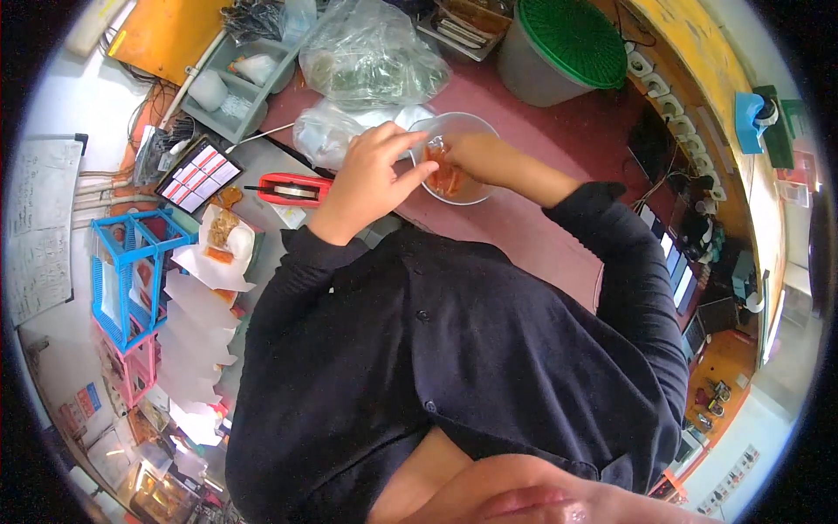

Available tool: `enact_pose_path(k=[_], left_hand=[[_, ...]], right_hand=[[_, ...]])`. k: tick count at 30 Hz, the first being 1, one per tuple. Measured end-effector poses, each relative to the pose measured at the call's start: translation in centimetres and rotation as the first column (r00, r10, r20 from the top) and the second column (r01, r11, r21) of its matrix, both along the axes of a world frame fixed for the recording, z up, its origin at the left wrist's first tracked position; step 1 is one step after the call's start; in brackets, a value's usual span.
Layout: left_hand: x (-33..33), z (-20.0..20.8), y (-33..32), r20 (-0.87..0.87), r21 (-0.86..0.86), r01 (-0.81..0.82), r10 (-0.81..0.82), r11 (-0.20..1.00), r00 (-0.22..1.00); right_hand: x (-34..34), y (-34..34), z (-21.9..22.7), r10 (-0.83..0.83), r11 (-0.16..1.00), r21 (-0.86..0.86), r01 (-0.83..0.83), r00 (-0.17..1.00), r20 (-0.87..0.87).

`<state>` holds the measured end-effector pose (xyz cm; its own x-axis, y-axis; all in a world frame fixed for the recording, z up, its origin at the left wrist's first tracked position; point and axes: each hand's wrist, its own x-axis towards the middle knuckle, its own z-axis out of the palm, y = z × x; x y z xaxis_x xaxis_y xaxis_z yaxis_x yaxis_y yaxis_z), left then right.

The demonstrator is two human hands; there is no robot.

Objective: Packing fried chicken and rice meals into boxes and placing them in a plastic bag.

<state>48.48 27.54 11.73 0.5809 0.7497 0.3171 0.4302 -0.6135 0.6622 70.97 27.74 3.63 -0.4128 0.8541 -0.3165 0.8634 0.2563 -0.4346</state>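
A clear round bowl [485,194] with reddish-orange contents [445,181] stands on the dark red tabletop. My right hand [476,159] reaches into it from the right, fingers bent down at the contents. Its fingertips are partly hidden, and something shiny and see-through shows beside them. At the bowl's left rim is my left hand [374,175], its thumb spread from its fingers and nothing visible in it. Whether its fingertips touch the rim I cannot tell. Just beyond the left hand lies a crumpled clear plastic bag [319,135].
A large clear bag [371,65] lies behind the bowl. A grey bucket with a green lid [572,39] stands at the back right. To the left are a red tape dispenser [295,189], a grey divided bin [234,103], a tablet [201,175] and a paper-lined food tray [218,244].
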Motion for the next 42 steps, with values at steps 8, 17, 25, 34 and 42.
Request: enact_pose_path(k=[8,17,25,34,42], left_hand=[[3.6,-2.2,0.8,-0.08,-0.205,0.172,-0.191,0.964,0.978],[3.6,-3.4,1.8,-0.004,-0.28,-0.054,0.055,0.958,0.998],[2.3,-2.9,2.6,-0.134,0.17,-0.178,0.202,0.969,0.97],[2.6,-1.8,2.3,0.043,0.039,-0.179,0.177,0.983,0.983],[0.5,-1.2,2.3,0.06,0.018,-0.189,0.188,0.982,0.98]], right_hand=[[3.9,-0.5,10.0,0.172,0.982,0.141,-0.129,0.917,-0.36],[5.4,-1.5,6.3,-0.117,0.955,0.208,0.212,0.913,-0.392],[-0.3,-1.8,0.6,-0.004,1.0,0.018,0.002,0.993,0.118],[-2.9,-0.6,-4.5,-0.228,0.97,0.097,0.221,0.972,0.063],[0.3,-2.5,3.6,-0.332,0.94,0.005,0.341,0.921,-0.205]])
